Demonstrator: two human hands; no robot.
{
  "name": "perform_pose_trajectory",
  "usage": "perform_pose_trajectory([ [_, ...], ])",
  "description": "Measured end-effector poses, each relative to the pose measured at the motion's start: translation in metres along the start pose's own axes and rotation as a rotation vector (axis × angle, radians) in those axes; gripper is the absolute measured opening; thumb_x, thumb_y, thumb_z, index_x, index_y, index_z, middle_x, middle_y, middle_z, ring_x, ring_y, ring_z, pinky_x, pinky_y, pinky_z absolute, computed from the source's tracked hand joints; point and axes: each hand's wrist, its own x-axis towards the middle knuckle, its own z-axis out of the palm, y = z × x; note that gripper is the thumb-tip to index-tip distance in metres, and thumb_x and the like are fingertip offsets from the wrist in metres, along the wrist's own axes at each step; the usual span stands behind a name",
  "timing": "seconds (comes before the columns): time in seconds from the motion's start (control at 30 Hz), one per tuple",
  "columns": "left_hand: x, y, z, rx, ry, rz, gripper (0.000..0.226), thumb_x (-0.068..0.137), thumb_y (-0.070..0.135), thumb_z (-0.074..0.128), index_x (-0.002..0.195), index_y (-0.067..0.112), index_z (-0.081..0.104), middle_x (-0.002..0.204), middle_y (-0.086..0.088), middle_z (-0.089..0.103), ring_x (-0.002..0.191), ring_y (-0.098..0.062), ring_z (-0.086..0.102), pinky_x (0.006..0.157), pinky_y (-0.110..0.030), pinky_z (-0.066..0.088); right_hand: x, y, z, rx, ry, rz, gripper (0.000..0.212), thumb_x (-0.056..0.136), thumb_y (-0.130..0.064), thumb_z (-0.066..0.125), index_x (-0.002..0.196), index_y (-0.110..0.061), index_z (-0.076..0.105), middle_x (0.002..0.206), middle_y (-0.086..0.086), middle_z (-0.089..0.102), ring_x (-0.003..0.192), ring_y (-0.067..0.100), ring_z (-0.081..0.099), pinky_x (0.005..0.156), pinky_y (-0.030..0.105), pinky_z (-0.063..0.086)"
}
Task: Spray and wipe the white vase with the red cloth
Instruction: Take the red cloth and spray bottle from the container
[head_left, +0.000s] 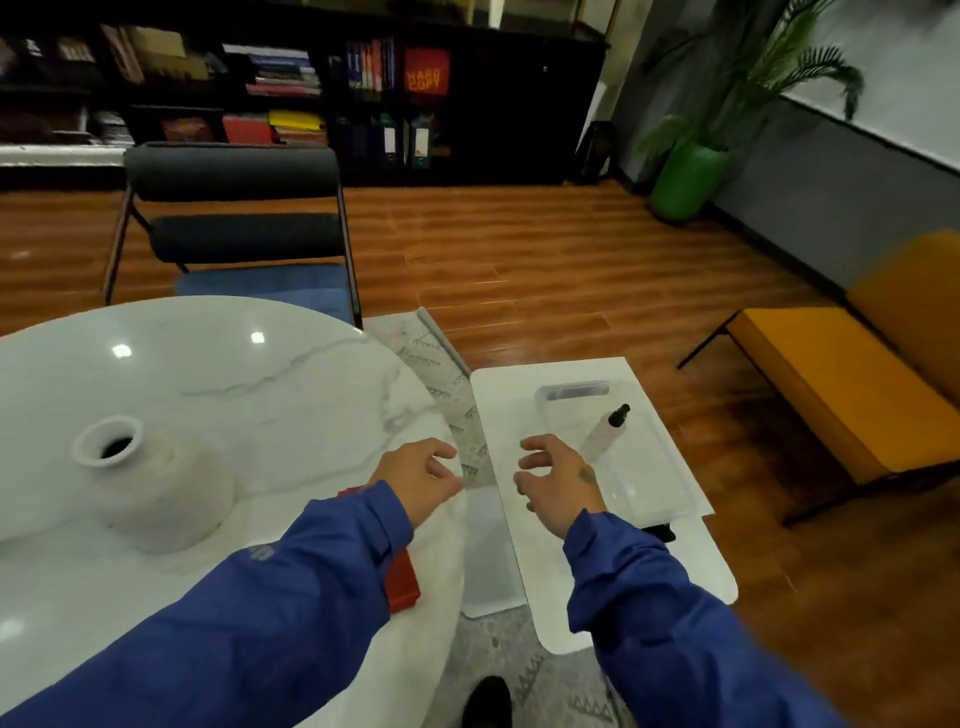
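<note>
The red cloth (404, 574) lies at lower centre on the round marble bench (218, 364), mostly hidden under the left blue sleeve (270, 587); only a corner and a thin strip near the wrist show. The near edge of the bench is cut off by the bottom left of the frame. The white vase (156, 488) stands upright at left centre on the bench, mouth open upward, well apart from both hands. The left hand (421, 475) hangs above the right rim of the bench, fingers (441, 449) loosely curled and apart, holding nothing. The right hand (558, 480) hangs over the low white side bench (498, 384) at centre right, fingers (535, 444) spread and empty. The spray bottle (605, 431), clear with a dark cap, lies tilted in a clear plastic tray (649, 467) just beyond the right hand's fingers, not touching them. The tray's outline is faint against the white surface. A dark object at the tray's near edge is partly hidden by the right sleeve (649, 597). Open rug and floor separate the two benches; a chair (234, 218) stands behind the round bench at upper left.
</note>
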Motion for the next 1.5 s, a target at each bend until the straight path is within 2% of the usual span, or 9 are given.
perform_pose_trajectory([
  [0.13,0.021,0.032,0.034,-0.056,-0.032,0.006,0.034,0.079,0.019,0.071,0.112,0.017,0.063,0.085,0.000,0.068,0.086,-0.026,0.068,0.085,-0.039,0.056,0.021,0.018,-0.042,0.058,0.130,0.081,0.034,0.089,-0.008,0.062,0.120,-0.020,0.057,0.109,0.003,0.064,0.095,0.025,0.064,0.087,0.044,0.058],
  [0.3,0.051,0.057,0.074,-0.180,-0.075,-0.071,0.042,0.080,0.015,0.072,0.120,0.014,0.058,0.101,-0.012,0.067,0.087,-0.027,0.063,0.079,-0.044,0.058,0.055,0.047,-0.085,0.031,0.222,0.204,0.043,0.089,-0.013,0.063,0.130,-0.018,0.051,0.120,0.007,0.061,0.101,0.028,0.061,0.090,0.040,0.055],
  [0.43,0.078,0.066,0.097,-0.252,-0.073,-0.156,0.051,0.081,0.012,0.071,0.128,0.014,0.052,0.114,-0.018,0.063,0.091,-0.027,0.061,0.077,-0.044,0.058,0.085,0.063,-0.103,-0.047,0.198,0.259,0.053,0.090,-0.017,0.064,0.138,-0.016,0.043,0.133,0.010,0.057,0.116,0.030,0.056,0.084,0.030,0.041],
  [0.7,0.112,0.071,0.128,-0.347,-0.067,-0.290,0.070,0.081,0.005,0.070,0.139,0.026,0.037,0.108,-0.018,0.062,0.086,-0.028,0.062,0.077,-0.049,0.057,0.136,0.074,-0.099,-0.117,0.108,0.264,0.063,0.089,-0.021,0.068,0.143,-0.017,0.036,0.135,0.013,0.054,0.114,0.033,0.057,0.083,0.032,0.044],
  [0.9,0.121,0.071,0.131,-0.454,-0.124,-0.364,0.080,0.082,-0.015,0.058,0.141,0.031,0.029,0.102,-0.026,0.057,0.074,-0.032,0.057,0.067,-0.045,0.055,0.153,0.072,-0.090,-0.287,0.067,0.233,0.052,0.087,-0.026,0.070,0.130,-0.010,0.045,0.125,0.014,0.058,0.114,0.032,0.056,0.093,0.039,0.048],
  [1.07,0.121,0.068,0.131,-0.524,-0.117,-0.399,0.065,0.087,-0.007,0.057,0.137,0.028,0.033,0.098,-0.026,0.059,0.073,-0.032,0.058,0.068,-0.043,0.054,0.157,0.078,-0.092,-0.317,0.054,0.201,0.038,0.092,-0.020,0.064,0.124,-0.010,0.047,0.117,0.015,0.060,0.104,0.032,0.059,0.089,0.039,0.050],
  [1.3,0.108,0.066,0.126,-0.297,-0.001,-0.268,0.072,0.080,0.006,0.071,0.140,0.024,0.037,0.116,-0.013,0.058,0.100,-0.032,0.060,0.073,-0.040,0.055,0.143,0.068,-0.106,-0.279,0.076,0.149,0.037,0.088,-0.021,0.065,0.123,-0.017,0.052,0.101,0.009,0.054,0.087,0.027,0.054,0.078,0.036,0.051],
  [1.37,0.105,0.068,0.116,-0.228,0.035,-0.199,0.068,0.079,0.010,0.074,0.138,0.021,0.041,0.121,-0.011,0.057,0.101,-0.026,0.056,0.083,-0.039,0.054,0.136,0.055,-0.113,-0.259,0.090,0.095,0.039,0.086,-0.024,0.068,0.122,-0.019,0.054,0.105,0.009,0.060,0.089,0.027,0.057,0.077,0.035,0.051],
  [1.5,0.096,0.081,0.091,-0.185,0.064,-0.065,0.058,0.076,0.009,0.076,0.128,0.017,0.053,0.120,-0.010,0.060,0.095,-0.021,0.057,0.079,-0.032,0.051,0.117,0.016,-0.121,-0.207,0.119,-0.046,0.040,0.081,-0.027,0.071,0.119,-0.021,0.060,0.109,0.005,0.066,0.088,0.026,0.065,0.076,0.035,0.055],
])
